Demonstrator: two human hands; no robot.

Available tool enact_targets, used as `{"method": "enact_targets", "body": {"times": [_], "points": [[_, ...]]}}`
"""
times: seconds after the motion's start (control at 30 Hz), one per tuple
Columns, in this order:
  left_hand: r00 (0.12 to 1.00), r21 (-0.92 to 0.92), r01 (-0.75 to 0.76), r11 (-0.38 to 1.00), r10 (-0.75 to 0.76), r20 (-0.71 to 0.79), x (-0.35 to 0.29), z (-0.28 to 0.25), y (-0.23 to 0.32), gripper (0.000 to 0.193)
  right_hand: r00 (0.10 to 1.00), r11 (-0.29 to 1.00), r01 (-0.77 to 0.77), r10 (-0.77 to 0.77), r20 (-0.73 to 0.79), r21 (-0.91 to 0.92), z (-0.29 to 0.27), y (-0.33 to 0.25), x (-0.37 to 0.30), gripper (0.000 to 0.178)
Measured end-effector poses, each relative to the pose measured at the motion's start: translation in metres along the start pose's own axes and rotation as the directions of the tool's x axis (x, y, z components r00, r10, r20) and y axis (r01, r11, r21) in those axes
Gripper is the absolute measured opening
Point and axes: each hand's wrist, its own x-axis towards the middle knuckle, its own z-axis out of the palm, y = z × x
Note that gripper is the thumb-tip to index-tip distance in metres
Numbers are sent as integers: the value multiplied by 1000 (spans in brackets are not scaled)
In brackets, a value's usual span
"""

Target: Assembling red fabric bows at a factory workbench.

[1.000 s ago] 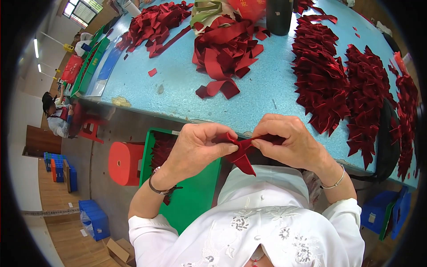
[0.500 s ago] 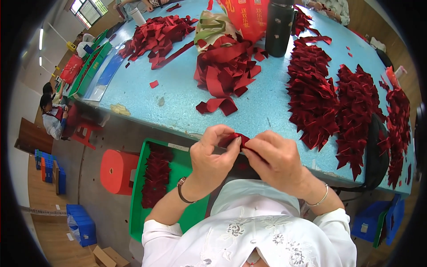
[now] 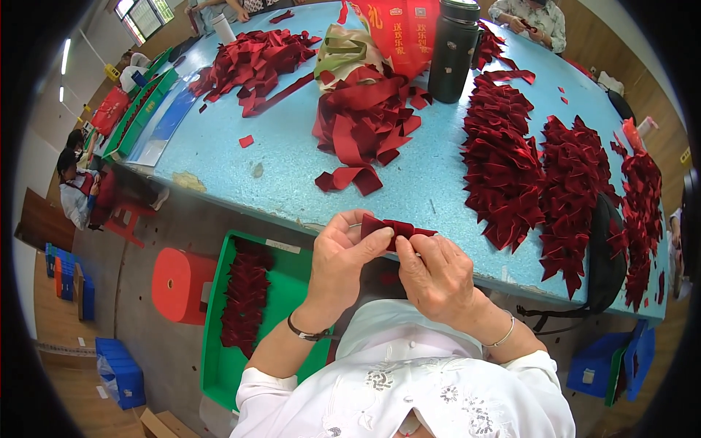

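Between my two hands, in front of the table's near edge, is a dark red ribbon bow with its ends spread to both sides. My left hand pinches its left part between thumb and fingers. With thumb and fingertips my right hand grips the bow's right part near the middle. Beyond my hands lies a heap of loose red ribbon strips on the table. To the right, finished-looking red bows are piled in long rows. Below my left arm, more bows lie in a green tray.
The light blue table has a chipped edge. On it stand a dark bottle, a red bag and another ribbon heap. A black bag hangs at the right edge. A red stool stands left. Other people sit around.
The bow has come into fuller view, its ends now spread out between my fingers. My right hand has shifted slightly left and lower. The whole view has moved a little.
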Motion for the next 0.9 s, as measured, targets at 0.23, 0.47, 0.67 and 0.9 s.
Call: {"method": "enact_targets", "body": {"times": [0.23,0.47,0.67,0.9], "points": [[999,-53,43,998,-41,33,4,0,-3,31,999,999,-48,48,21,-15,-1,-1,0,35],[994,166,-108,980,104,32,5,-5,-12,38,982,962,-182,189,-18,202,-7,4,3,24],[973,500,-205,842,229,13,-1,-2,-14,40,948,889,-317,310,77,329,-22,15,14,19],[957,487,-243,839,290,-22,0,9,-17,41,967,927,-255,236,100,275,-20,6,14,20]]}}
